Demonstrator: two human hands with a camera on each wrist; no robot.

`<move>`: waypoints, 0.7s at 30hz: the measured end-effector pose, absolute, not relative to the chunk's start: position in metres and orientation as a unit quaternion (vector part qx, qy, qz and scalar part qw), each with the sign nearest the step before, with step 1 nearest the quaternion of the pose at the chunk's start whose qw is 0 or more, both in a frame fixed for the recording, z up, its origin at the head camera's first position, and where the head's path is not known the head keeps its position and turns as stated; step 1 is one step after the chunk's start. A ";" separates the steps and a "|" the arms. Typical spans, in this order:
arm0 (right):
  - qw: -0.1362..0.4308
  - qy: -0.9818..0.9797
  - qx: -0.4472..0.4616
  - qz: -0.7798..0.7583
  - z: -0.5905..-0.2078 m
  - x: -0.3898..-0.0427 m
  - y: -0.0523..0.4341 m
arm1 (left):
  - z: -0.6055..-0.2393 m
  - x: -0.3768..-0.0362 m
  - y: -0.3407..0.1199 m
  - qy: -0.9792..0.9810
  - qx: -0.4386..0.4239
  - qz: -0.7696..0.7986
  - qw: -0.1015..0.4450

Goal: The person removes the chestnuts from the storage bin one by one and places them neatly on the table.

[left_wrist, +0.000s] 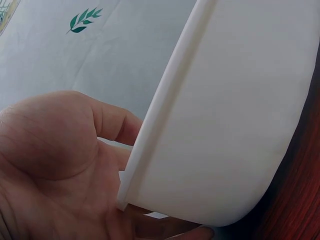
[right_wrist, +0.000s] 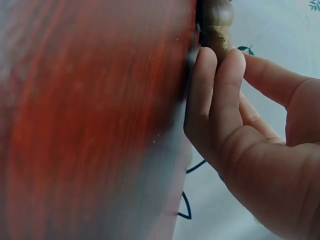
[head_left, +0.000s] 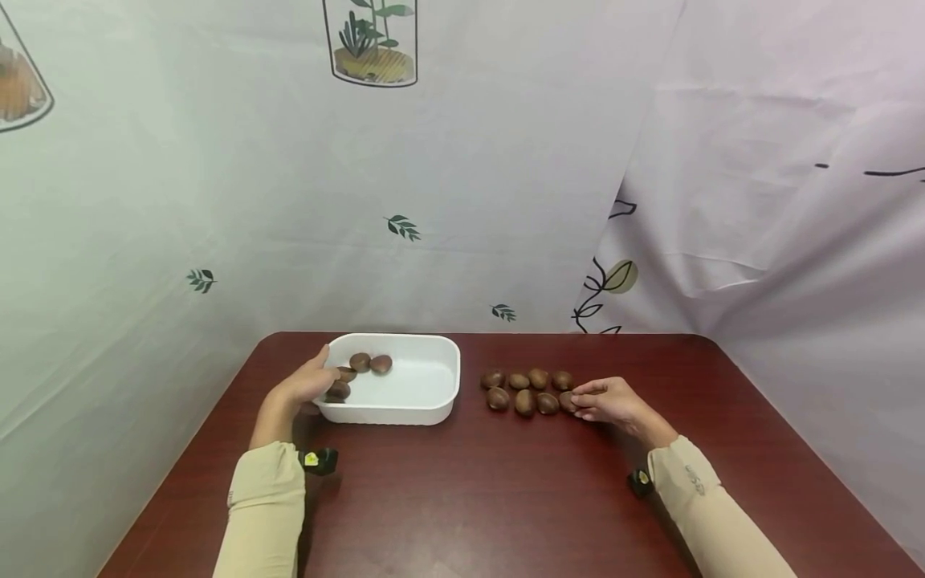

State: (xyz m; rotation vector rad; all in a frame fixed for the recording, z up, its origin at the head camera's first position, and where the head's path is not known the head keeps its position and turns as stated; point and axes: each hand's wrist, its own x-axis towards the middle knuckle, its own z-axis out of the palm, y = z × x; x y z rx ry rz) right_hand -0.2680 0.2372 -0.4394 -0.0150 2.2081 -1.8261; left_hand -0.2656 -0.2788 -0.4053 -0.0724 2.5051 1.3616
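Note:
At the left of the table, a white plastic tray point(head_left: 405, 415) has several brown chestnuts point(head_left: 381, 364) lying in its left part. My left hand point(head_left: 307, 384) holds the tray's left end, its thumb over the rim; the left wrist view shows the palm point(left_wrist: 50, 145) against the tray wall point(left_wrist: 215, 115) and fingers passing underneath. To the right of the tray, more chestnuts point(head_left: 525, 403) lie in two rows on the table. My right hand point(head_left: 613, 401) pinches the chestnut point(head_left: 567, 401) at the right end of the nearer row between thumb and fingertips.
The dark red wooden table point(head_left: 462, 498) has rounded far corners. Directly behind it hangs a pale cloth backdrop point(head_left: 462, 177) printed with leaves and plants. A small dark camera point(head_left: 318, 461) sits at the left wrist, another point(head_left: 640, 482) at the right wrist.

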 end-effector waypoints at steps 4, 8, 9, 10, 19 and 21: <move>0.139 0.767 -0.009 -0.627 -0.439 -0.268 0.237 | -0.406 -0.267 -0.279 0.869 -0.027 0.472 0.148; 0.136 0.775 -0.010 -0.617 -0.439 -0.268 0.237 | -0.406 -0.267 -0.278 0.867 -0.029 0.474 0.149; 0.133 0.779 -0.011 -0.613 -0.440 -0.268 0.237 | -0.406 -0.266 -0.278 0.868 -0.030 0.474 0.147; 0.130 0.782 -0.011 -0.609 -0.440 -0.269 0.237 | -0.406 -0.266 -0.278 0.868 -0.030 0.473 0.146; 0.110 0.811 -0.016 -0.575 -0.439 -0.269 0.240 | -0.403 -0.263 -0.276 0.868 -0.029 0.473 0.146; 0.104 0.820 -0.013 -0.562 -0.438 -0.269 0.241 | -0.402 -0.263 -0.275 0.869 -0.029 0.473 0.145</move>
